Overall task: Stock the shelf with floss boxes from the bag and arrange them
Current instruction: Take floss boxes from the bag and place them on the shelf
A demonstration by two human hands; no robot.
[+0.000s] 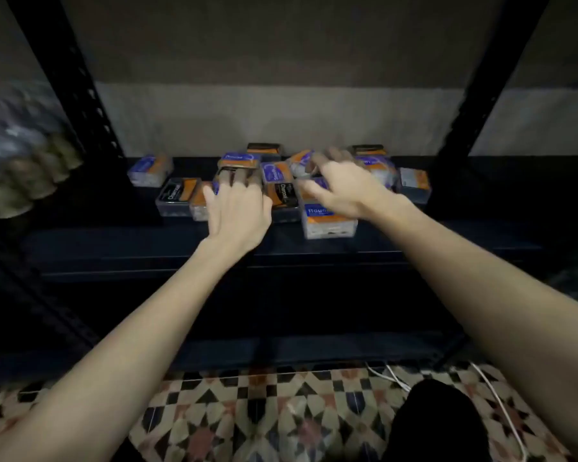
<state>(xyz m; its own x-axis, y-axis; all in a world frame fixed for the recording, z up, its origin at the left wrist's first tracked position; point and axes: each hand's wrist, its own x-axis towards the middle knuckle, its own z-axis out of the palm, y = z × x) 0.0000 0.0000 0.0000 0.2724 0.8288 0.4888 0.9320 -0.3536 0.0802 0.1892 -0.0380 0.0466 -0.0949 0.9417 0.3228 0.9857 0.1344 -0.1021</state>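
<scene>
Several small floss boxes with orange, blue and black labels lie scattered on a dark shelf (114, 241). One blue and orange box (327, 221) lies nearest the front, a black charcoal box (176, 196) sits at the left, another blue one (151, 170) farther back left. My left hand (237, 211) reaches in with its fingertips on a box (239, 165) in the middle of the pile. My right hand (344, 188) hovers over the boxes at the centre right, fingers spread and blurred; whether it touches one I cannot tell.
Black perforated uprights (80, 95) (481, 95) frame the shelf on both sides. A blurred patterned bundle (17, 145) sits at the left edge. Below are a patterned tile floor (247, 411), white cables (494, 401) and my dark-clothed knee (437, 425).
</scene>
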